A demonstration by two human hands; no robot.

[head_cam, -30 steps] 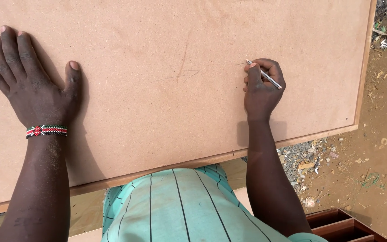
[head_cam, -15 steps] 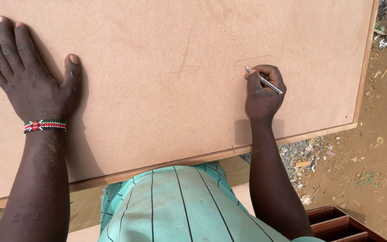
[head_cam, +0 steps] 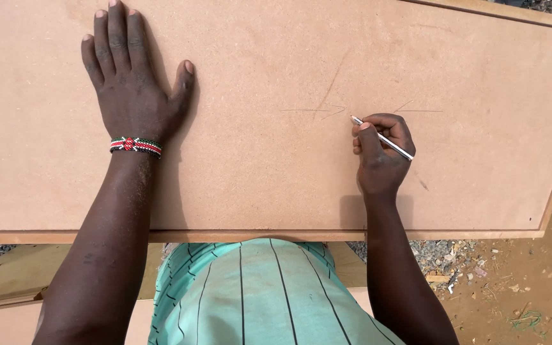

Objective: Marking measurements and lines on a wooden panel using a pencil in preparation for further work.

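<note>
One board point(head_cam: 257, 179), one pencil point(head_cam: 383, 138), two hands. The board is a large, flat, tan sheet with a few thin pencil lines. The left hand point(head_cam: 132, 89) lies open, fingers spread, flat on it; the right hand point(head_cam: 381, 156) grips the slim pencil, tip touching the board.

No packages, labels, signs or screens appear anywhere in the frame, from the upper left to the lower right.

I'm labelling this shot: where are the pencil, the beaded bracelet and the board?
pencil point(head_cam: 388, 140), head view, mid-shaft.
beaded bracelet point(head_cam: 135, 145), head view, its red centre.
board point(head_cam: 257, 179), head view, bare surface.
</note>
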